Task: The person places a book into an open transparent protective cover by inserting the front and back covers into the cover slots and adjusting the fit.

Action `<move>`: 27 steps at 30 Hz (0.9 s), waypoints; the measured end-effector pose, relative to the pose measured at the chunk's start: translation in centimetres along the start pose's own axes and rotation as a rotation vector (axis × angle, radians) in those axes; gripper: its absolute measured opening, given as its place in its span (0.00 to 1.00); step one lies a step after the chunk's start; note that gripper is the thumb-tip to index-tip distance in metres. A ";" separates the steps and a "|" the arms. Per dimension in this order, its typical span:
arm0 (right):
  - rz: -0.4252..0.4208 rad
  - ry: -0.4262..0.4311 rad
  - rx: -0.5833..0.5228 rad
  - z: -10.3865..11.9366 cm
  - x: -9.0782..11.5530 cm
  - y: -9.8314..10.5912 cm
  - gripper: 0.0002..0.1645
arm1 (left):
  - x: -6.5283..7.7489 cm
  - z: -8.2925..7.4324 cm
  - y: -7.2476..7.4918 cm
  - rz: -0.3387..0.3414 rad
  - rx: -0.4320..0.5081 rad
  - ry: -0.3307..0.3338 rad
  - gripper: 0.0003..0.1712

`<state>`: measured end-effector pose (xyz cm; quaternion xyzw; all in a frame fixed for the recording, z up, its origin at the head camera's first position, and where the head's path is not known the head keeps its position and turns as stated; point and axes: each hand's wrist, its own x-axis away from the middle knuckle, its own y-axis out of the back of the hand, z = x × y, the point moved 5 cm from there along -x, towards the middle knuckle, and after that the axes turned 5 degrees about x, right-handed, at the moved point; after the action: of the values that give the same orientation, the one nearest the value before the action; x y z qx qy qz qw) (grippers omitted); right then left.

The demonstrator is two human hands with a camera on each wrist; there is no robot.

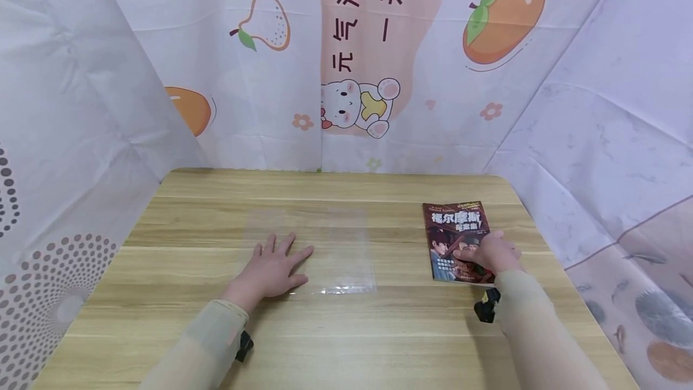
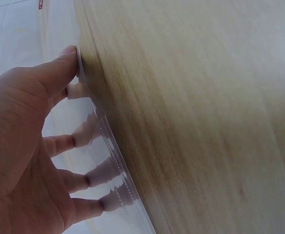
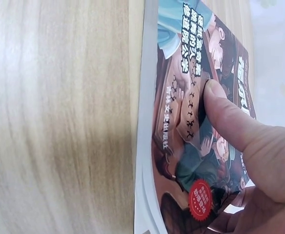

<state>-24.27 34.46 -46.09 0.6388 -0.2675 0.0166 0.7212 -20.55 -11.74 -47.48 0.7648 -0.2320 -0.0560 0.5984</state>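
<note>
A clear plastic sleeve (image 1: 341,251) lies flat on the table, left of its middle. My left hand (image 1: 273,269) rests on it with fingers spread and straight. In the left wrist view the fingertips meet the sleeve (image 2: 132,187) and the thumb is at its near edge. To the right lies a dark red paperback book (image 1: 446,230) with Chinese lettering and drawn figures on its cover. My right hand (image 1: 498,253) grips the book's lower right side. The thumb (image 3: 225,112) presses on the cover, while the other fingers are mostly hidden by the hand and book edge.
The light wooden table (image 1: 346,336) ends at a printed curtain (image 1: 271,107) behind it. More curtain (image 1: 622,155) hangs along the right side and the left. A small black camera device sits under each wrist.
</note>
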 end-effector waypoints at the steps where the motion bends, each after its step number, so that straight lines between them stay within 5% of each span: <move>1: 0.002 0.000 0.009 0.0 0.0 0.0 0.77 | 0.0 0.0 0.0 0.001 0.001 0.002 0.36; 27: 0.013 0.038 -0.084 -0.2 0.1 -0.5 0.67 | -0.1 0.1 -0.4 0.012 0.018 0.018 0.36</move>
<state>-23.92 34.50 -46.48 0.6056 -0.2584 0.0222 0.7524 -20.53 -11.71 -47.88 0.7693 -0.2318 -0.0432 0.5938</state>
